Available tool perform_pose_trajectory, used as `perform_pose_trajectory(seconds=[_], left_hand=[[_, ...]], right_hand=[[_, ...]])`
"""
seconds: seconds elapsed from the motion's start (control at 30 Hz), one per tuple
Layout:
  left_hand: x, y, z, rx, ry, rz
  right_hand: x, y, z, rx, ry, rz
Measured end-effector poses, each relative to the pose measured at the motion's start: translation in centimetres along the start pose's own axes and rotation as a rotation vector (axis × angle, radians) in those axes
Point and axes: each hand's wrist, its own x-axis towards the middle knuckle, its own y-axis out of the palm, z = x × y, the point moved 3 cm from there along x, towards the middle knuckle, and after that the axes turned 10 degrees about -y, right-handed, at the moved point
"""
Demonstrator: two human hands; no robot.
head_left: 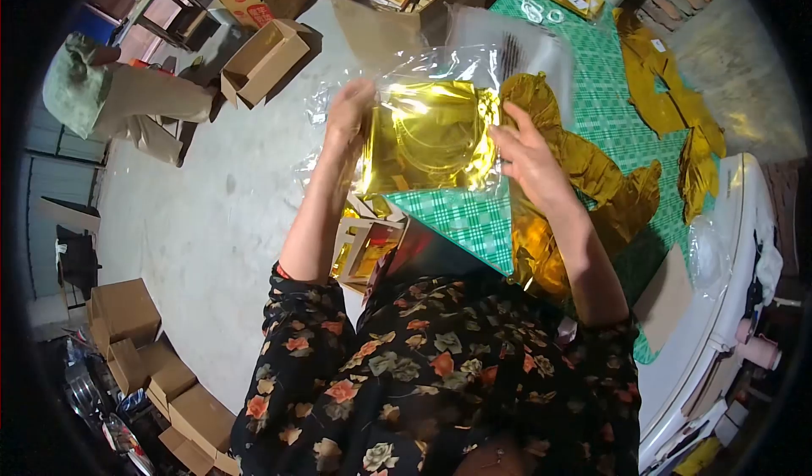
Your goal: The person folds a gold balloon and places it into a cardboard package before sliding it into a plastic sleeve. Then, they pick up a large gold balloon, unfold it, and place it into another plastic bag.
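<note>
A folded, shiny gold foil piece (pixel 423 142) in a clear plastic bag (pixel 440 63) is held up between my two hands, over the green checked tablecloth (pixel 461 218). My left hand (pixel 349 112) grips the bag's left side with its fingers closed. At the right side, my right hand (pixel 526 146) holds the bag's edge, thumb and fingers around it. Beside my right hand, crumpled gold foil (pixel 584 159) lies across the cloth.
More gold foil (pixel 668 95) lies on the table's far right. Open cardboard boxes (pixel 264 60) stand on the floor ahead, others (pixel 169 374) at lower left. Another person (pixel 127 100) bends at upper left. A white appliance (pixel 719 307) stands at right.
</note>
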Motion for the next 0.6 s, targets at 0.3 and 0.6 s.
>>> perform_pose_trajectory(seconds=[0.3,0.6], left_hand=[[-0.1,-1.9,1.8,-0.093,-0.012,0.059],[-3.1,-2.8,0.7,0.256,-0.026,0.083]], right_hand=[[-2.1,0.1,-1.0,-0.221,0.198,0.179],[-1.9,-0.5,-0.9,-0.28,0.029,0.231]])
